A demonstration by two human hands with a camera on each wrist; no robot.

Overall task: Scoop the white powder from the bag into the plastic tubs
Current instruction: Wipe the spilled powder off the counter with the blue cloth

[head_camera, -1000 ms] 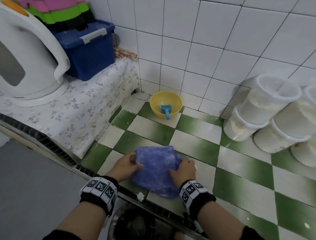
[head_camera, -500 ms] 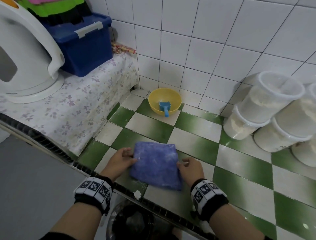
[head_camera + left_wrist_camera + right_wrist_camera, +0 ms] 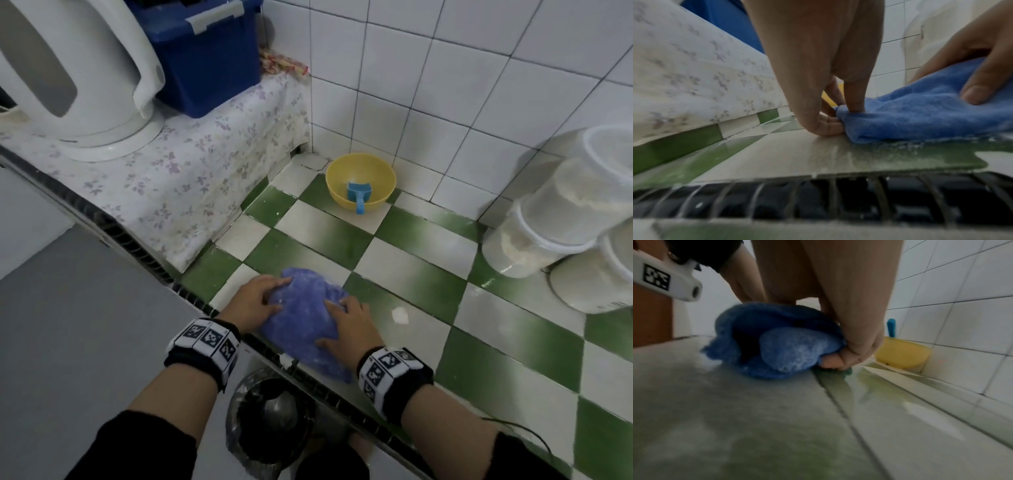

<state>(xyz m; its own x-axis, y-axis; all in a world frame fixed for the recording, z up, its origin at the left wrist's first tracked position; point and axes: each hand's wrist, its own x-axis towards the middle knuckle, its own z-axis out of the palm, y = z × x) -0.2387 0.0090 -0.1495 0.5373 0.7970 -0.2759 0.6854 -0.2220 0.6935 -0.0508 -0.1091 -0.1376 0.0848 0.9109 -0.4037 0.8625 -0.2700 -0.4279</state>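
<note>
A blue cloth (image 3: 301, 318) dusted with white powder lies bunched on the green-and-white tiled counter (image 3: 394, 253), at its front edge. My left hand (image 3: 260, 298) pinches the cloth's left corner (image 3: 846, 116) between thumb and fingers. My right hand (image 3: 346, 322) grips the right side, and folds of cloth (image 3: 777, 344) bulge under its curled fingers (image 3: 857, 353). A yellow bowl (image 3: 330, 181) holding a blue scoop (image 3: 358, 195) sits by the back wall. Lidded plastic tubs (image 3: 534, 246) of white powder are stacked at the right. No bag is visible.
A small patch of spilled powder (image 3: 400, 314) lies right of the cloth. A white kettle (image 3: 78, 85) and a blue storage box (image 3: 209, 61) stand on a floral-covered ledge (image 3: 171, 185) at the left. A lined bin (image 3: 270, 418) sits below the counter edge.
Half a second ago the cloth lay flat between my hands. Now both hands are on it and it is bunched up, closer to the front edge.
</note>
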